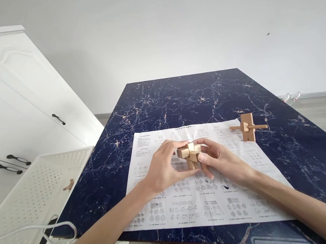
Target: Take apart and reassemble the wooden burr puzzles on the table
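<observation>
A wooden burr puzzle (pixel 191 154) of interlocking light-wood blocks is held between both hands, over a printed instruction sheet (pixel 145 167). My left hand (pixel 163 162) grips it from the left, with fingers along the top and the thumb stretched beneath. On the right side, my right hand (pixel 216 155) closes on it, its thumb pressing the front block and its fingers behind. Parts of the blocks are covered by the fingers. Rows of small diagrams and text cover the sheet, which has creases and a few torn holes.
Another wooden puzzle (pixel 247 127), a flat board crossed by a stick, stands at the sheet's upper right corner. The blue marbled table (pixel 171 99) lies beneath. To the left are a white perforated rack (pixel 44 181) with a small wooden piece (pixel 68 185) and a white cabinet (pixel 17 80).
</observation>
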`<state>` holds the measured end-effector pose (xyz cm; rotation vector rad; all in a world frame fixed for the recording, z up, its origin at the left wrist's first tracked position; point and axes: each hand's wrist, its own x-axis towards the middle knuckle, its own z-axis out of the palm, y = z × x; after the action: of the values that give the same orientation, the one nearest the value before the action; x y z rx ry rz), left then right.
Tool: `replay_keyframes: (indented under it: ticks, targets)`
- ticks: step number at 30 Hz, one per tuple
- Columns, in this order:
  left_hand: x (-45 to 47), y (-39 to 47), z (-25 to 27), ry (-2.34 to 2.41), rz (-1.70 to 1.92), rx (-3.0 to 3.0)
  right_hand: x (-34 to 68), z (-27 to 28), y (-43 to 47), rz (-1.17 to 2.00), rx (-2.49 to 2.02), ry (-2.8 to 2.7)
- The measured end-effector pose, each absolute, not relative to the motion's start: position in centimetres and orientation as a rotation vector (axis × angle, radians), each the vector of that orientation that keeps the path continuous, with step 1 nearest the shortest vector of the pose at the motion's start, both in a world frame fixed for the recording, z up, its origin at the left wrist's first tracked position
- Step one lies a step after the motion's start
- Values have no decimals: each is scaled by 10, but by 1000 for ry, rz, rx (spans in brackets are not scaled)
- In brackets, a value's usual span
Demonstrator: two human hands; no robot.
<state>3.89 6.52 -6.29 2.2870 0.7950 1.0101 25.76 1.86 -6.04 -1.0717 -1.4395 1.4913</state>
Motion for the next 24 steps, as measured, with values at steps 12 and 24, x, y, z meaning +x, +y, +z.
replay_keyframes:
  ticks: [12,24]
  targets:
    - [35,66,-47,644,885,1974,267,-60,16,968,-1167,-1892]
    - [33,70,-51,733,847,2042,264,-59,20,1756,-962,-1384]
